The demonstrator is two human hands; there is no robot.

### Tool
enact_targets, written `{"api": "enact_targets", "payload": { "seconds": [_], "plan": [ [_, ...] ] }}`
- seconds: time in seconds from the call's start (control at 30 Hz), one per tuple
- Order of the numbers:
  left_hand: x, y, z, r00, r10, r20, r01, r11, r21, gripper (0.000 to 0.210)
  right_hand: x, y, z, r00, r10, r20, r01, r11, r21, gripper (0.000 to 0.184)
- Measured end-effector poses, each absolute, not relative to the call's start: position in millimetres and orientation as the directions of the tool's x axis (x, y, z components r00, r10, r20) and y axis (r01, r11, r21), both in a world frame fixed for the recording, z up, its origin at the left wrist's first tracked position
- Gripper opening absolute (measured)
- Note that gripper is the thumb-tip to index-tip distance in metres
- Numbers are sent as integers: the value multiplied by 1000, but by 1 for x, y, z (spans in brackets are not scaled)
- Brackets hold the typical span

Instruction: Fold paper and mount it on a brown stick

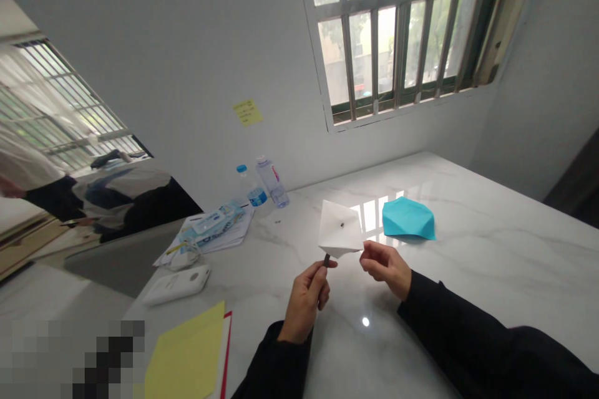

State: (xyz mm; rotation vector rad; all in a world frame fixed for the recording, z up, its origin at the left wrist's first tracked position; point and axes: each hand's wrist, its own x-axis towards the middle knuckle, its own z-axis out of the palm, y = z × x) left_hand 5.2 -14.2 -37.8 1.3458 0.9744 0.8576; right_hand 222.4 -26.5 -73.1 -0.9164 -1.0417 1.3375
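My left hand [309, 299] is closed in a pinch around a short dark stick [326, 260]. Above that stick is a folded white paper piece [334, 227] with a small dark spot near its middle, raised over the table. My right hand [386, 267] is also closed, thumb and fingertips together at the lower right corner of the white paper. Whether the fingertips grip that corner or only touch it is hard to see, but they meet its edge. Beyond my right hand, a folded turquoise paper piece [408, 218] lies on the marble-patterned table [491, 249].
Left of my hands lie yellow sheets [187, 349] and a white device [178, 285]. Behind them, a wipes pack [213, 224] rests on papers. Two plastic bottles [272, 182] stand by the wall. A barred window [397, 37] is above. Another person [116, 193] is at far left.
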Motion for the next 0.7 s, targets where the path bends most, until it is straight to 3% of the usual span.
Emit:
{"api": "enact_targets", "payload": {
  "seconds": [0.1, 0.27, 0.47, 0.7],
  "plan": [
    [5, -15, -40, 446, 888, -113, 49, 102, 994, 50, 224, -27, -67, -69, 998, 2, -461, -30, -887, 20],
    [7, -16, -43, 516, 842, -157, 48, 154, 987, 44, 224, -29, -59, -151, 988, -20, -660, -116, -742, 36],
    [6, -10, -47, 477, 868, -141, -18, 170, 985, 34, 223, -25, -61, -41, 994, -105, -640, -107, -761, 31],
    [6, -12, -43, 470, 867, -164, -101, 237, 966, 31, 226, -21, -65, 14, 976, -219, -557, -175, -812, 49]
  ]
}}
